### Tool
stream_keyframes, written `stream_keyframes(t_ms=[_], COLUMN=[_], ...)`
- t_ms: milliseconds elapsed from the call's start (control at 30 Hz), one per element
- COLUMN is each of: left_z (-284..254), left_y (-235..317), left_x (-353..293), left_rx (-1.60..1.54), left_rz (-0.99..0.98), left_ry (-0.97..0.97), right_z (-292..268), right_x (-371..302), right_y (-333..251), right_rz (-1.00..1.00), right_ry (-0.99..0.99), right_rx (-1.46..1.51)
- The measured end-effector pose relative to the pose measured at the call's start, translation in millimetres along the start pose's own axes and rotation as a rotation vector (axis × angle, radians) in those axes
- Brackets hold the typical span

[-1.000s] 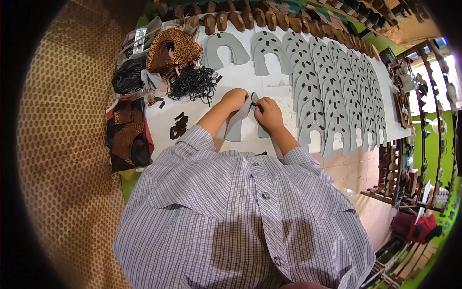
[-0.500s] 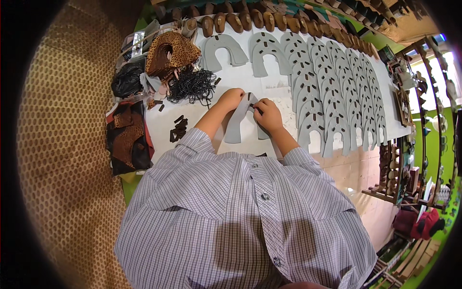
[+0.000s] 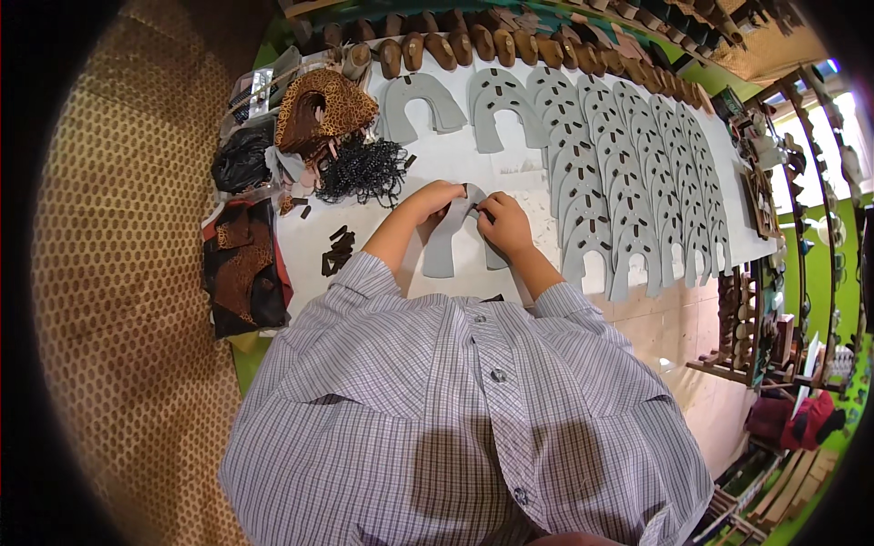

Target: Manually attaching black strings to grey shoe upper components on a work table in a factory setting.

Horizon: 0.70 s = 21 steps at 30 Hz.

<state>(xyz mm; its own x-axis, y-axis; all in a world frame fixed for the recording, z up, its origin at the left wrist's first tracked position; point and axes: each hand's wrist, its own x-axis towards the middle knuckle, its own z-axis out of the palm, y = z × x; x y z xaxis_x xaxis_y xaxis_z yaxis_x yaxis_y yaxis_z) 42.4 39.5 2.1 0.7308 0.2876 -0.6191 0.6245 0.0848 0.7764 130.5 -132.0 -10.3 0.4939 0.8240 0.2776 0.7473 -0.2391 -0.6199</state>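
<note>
Hands, left [image 3: 435, 202] and right [image 3: 503, 225], grip pinched on grey arch-shaped cutout [image 3: 452, 237].

The right hand [image 3: 506, 224] hides the top of the grey cut-out [image 3: 448, 244]; fingertips too small to tell

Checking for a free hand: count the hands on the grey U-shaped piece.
2. The left hand holds the grey U-shaped piece at its top left; the right hand pinches its top right. No other hands show.
</note>
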Motion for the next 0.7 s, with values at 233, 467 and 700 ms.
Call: stream_keyframes(t_ms=[233,467,700], left_z=[-2,6,46], left_y=[-2,-9,-58], left_x=[4,-18,-51], left_rx=[-0.105,0.327,0.955], left_rz=[-0.131,0.303,0.671], left_ry=[0.003,0.608,0.605], right_z=[-1,1,-2], right_x=[0,2,2], right_y=[-1,4,-1], right_rz=[0.025,0.018,0.001], right_ry=[-0.014,-0.004,0.027], right_rx=[-0.004,0.001,0.064])
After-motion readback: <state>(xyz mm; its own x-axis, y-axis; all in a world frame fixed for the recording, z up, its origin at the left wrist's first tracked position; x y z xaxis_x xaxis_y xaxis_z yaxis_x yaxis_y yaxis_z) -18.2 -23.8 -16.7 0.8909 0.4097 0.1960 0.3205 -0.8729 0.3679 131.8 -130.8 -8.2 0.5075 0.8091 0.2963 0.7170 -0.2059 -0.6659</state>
